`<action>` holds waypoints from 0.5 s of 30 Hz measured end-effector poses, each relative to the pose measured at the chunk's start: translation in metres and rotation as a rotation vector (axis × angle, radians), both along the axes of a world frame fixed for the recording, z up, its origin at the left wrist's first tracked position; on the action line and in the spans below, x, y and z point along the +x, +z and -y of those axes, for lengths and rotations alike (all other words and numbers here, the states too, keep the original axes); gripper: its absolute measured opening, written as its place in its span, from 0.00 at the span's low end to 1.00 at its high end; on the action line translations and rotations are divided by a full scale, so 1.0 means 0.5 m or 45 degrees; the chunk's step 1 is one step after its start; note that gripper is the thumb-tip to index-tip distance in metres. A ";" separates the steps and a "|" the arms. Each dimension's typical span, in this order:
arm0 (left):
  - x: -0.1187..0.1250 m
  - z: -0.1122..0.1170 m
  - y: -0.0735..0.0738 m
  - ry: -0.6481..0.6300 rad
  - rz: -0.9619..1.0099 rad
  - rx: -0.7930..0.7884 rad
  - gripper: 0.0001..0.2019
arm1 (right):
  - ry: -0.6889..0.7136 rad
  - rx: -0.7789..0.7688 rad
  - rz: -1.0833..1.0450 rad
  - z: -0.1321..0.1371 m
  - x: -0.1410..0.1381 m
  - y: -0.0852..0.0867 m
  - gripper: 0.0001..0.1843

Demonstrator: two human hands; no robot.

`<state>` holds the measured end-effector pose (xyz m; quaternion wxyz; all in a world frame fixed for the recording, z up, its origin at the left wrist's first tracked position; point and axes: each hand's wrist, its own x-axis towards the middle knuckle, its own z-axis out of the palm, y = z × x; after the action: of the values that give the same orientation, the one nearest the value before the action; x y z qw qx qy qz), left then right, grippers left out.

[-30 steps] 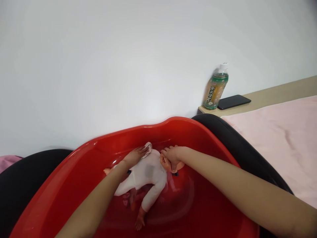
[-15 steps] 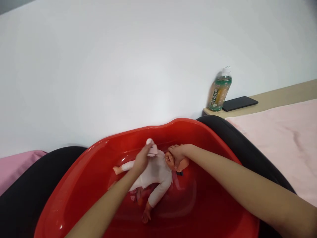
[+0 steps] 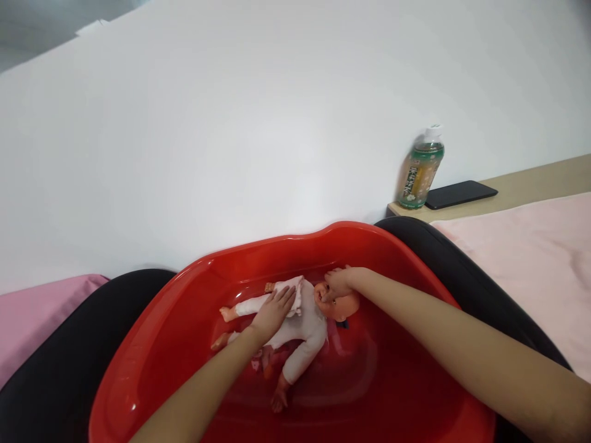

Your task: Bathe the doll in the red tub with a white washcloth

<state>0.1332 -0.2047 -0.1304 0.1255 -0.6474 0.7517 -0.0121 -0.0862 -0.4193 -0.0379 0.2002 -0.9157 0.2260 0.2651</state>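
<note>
A baby doll [image 3: 302, 329] in a white long-sleeved suit lies on its back in the red tub [image 3: 138, 357], its head to the right. A folded pale pink cloth [image 3: 297, 294] lies across its chest and far arm. My left hand [image 3: 273, 312] rests flat on this cloth, fingers stretched out. At the doll's head, my right hand [image 3: 339, 283] holds the far side of the face, thumb by the mouth and fingers behind. Part of the face is hidden by this hand.
Shallow liquid seems to lie in the tub. Something pink patterned [image 3: 257, 363] shows beside the doll. Behind right, a green-labelled drink bottle [image 3: 421, 169] and a black phone [image 3: 462, 194] stand on a ledge near a pink cloth cover [image 3: 530, 246]. A white wall [image 3: 231, 123] rises behind.
My left hand has gone from pinching the folded cloth above the doll to lying flat on it, the cloth now spread on the chest. My right hand stays at the head, shifted slightly.
</note>
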 end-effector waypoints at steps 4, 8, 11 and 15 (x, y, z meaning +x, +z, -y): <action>0.082 -0.053 -0.003 0.244 -0.006 0.139 0.35 | -0.039 0.030 0.017 -0.007 -0.004 0.018 0.42; 0.160 -0.109 -0.006 0.424 0.040 0.175 0.38 | -0.045 0.035 0.009 -0.007 -0.006 0.015 0.44; 0.209 -0.147 -0.006 0.598 0.049 0.177 0.39 | -0.054 0.025 0.033 -0.004 -0.006 0.004 0.46; 0.248 -0.183 0.017 0.755 0.032 0.177 0.38 | -0.064 0.018 0.030 -0.001 -0.004 0.002 0.45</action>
<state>0.2571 -0.1134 -0.1219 0.1769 -0.8282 0.5273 0.0686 -0.0883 -0.4185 -0.0371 0.2160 -0.9114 0.2447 0.2508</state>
